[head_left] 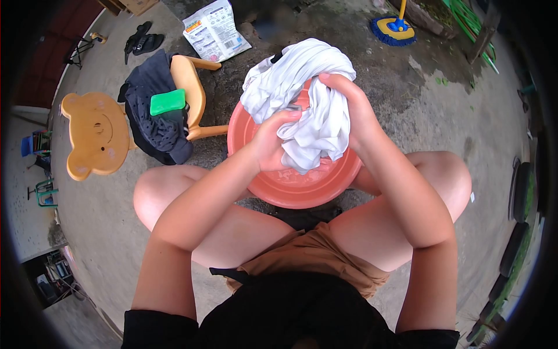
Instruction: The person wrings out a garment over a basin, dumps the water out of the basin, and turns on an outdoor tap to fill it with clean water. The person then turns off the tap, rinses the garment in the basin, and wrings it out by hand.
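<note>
A bunched white cloth garment point(302, 70) is held up over a round salmon-pink basin point(302, 195), between my two hands. My left hand point(273, 142) grips its lower left part, thumb on top and fingers mostly hidden under the folds. On the other side my right hand point(353, 107) is wrapped round the cloth, its thumb across the upper folds. Part of the garment hangs over the basin's far rim, with a small dark patch near its top edge. The basin's inside is mostly covered by the cloth; its near wall looks wet.
To the left, a small yellow bear-faced chair point(102, 134) carries dark clothing point(148, 128) and a green soap bar point(168, 102). Behind stand a white printed packet point(216, 32) and black sandals point(145, 42). A blue-yellow mop head point(394, 29) and green hose point(474, 29) lie far right.
</note>
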`<action>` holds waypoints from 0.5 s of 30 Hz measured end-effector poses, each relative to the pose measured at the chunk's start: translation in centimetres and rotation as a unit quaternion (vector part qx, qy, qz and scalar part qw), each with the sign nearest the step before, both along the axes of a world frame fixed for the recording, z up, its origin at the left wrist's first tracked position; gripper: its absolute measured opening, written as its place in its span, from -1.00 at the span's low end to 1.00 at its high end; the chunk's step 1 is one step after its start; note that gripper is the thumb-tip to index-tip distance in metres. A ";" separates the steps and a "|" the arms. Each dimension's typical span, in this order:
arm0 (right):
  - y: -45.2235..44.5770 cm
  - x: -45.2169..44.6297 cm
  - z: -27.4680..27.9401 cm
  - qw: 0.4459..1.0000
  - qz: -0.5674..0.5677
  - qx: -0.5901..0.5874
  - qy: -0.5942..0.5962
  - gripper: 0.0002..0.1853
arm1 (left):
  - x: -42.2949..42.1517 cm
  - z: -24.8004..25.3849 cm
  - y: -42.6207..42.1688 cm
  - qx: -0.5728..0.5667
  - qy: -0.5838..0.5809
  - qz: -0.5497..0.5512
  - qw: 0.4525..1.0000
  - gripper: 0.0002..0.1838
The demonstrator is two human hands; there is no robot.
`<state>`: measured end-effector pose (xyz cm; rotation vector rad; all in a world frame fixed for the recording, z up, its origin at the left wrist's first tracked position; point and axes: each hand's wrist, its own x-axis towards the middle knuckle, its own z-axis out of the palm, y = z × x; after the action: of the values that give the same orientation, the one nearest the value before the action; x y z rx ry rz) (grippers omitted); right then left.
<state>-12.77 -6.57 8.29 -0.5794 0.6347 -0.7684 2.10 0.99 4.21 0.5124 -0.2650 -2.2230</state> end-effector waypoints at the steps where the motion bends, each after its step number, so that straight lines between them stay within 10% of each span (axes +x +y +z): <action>1: 0.0 -0.1 -0.2 1.000 0.008 -0.005 0.003 -0.75 | 0.1 0.0 0.1 -0.022 0.014 -0.005 1.000 -0.39; 10: 0.7 1.5 -2.7 0.925 -0.065 -0.290 0.237 -0.55 | -1.4 0.2 0.6 -0.073 -0.183 -0.092 0.976 -0.57; 13: 1.2 1.9 -3.1 0.880 -0.083 -0.327 0.333 -0.49 | -2.1 0.8 -0.1 -0.148 -0.487 -0.094 0.856 -0.63; 15: 1.3 2.2 -4.2 0.885 -0.111 -0.333 0.306 -0.50 | -2.2 -2.9 -0.6 -0.352 -0.607 0.101 0.705 -0.63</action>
<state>-10.56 -5.30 4.12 -1.4370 1.0348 -1.0329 -0.14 0.43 1.34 1.3892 -1.5631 -1.0709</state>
